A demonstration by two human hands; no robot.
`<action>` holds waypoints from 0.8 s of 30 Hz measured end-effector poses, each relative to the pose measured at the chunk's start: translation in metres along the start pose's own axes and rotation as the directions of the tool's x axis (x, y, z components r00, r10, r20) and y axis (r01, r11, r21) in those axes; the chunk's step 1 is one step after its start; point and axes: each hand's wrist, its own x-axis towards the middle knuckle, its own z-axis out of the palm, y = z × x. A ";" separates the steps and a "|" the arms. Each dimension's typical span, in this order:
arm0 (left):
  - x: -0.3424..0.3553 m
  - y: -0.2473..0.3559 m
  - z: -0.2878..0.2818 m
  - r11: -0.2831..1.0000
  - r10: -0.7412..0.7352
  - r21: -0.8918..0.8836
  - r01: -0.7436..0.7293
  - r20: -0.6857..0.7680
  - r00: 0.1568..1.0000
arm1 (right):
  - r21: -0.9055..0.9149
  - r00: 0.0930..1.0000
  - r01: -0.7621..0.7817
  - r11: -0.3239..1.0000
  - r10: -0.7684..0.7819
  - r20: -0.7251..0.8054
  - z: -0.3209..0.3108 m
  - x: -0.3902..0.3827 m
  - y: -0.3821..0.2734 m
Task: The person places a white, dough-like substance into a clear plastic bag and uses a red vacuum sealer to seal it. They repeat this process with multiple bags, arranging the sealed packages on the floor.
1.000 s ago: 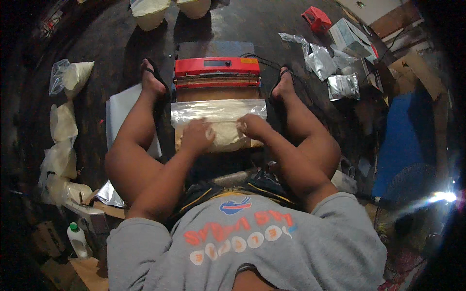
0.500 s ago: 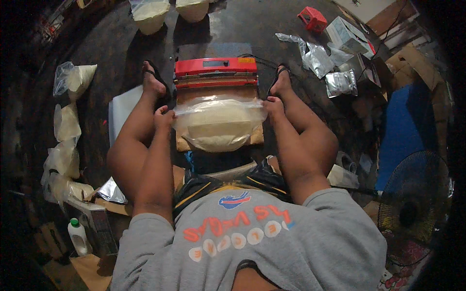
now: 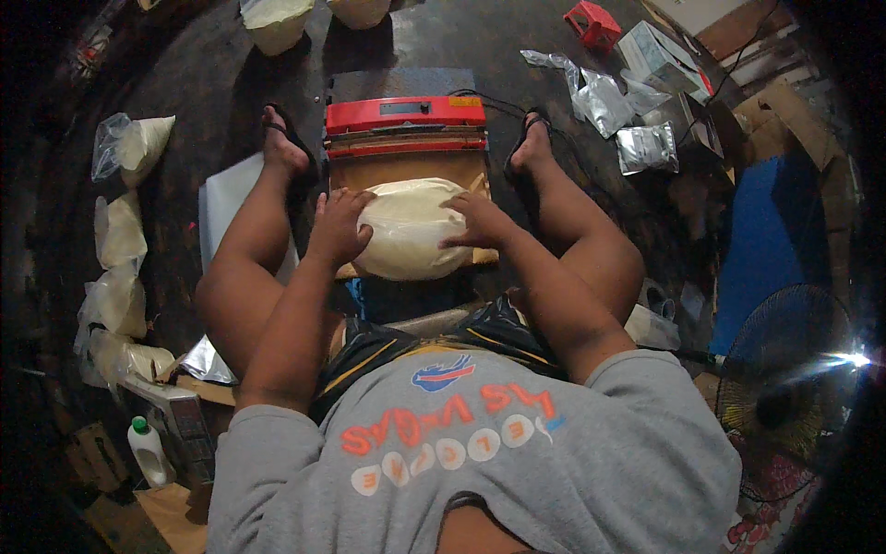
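A plump clear plastic bag of pale cream-coloured powder (image 3: 411,231) lies on a brown board in front of me, between my legs. My left hand (image 3: 341,224) rests against its left side, fingers and thumb apart. On the opposite side, my right hand (image 3: 478,222) touches the bag with spread fingers and thumb. Just beyond the bag stands a red bag sealer (image 3: 406,114) with a small dark panel on top. The brown board (image 3: 346,173) reaches from the sealer to under the bag. The bag's loose clear end cannot be made out.
Filled bags (image 3: 120,231) line the left, and two more filled bags (image 3: 275,23) stand far ahead. Silver pouches (image 3: 646,148), a box (image 3: 660,65) and a red plastic stand (image 3: 592,25) lie far right. A fan (image 3: 780,369) is near right, a green-capped bottle (image 3: 150,451) near left.
Both hands have let go of the bag's stretched clear corners and moved inward onto its filled body. The clear end is no longer spread out toward the sealer.
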 end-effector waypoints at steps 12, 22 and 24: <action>0.010 -0.033 0.027 0.968 -0.251 -0.021 0.251 -0.077 0.965 | -0.235 0.947 -0.241 0.942 0.175 -0.269 -0.008 0.010 -0.003; -0.001 -0.014 0.011 0.992 0.118 -0.058 -0.110 0.151 0.981 | -0.221 0.994 0.039 0.975 -0.016 0.104 0.001 0.002 -0.002; 0.003 -0.015 0.009 0.999 0.054 -0.023 -0.049 0.299 0.953 | -0.189 0.964 -0.085 0.978 0.128 0.231 0.003 0.011 -0.002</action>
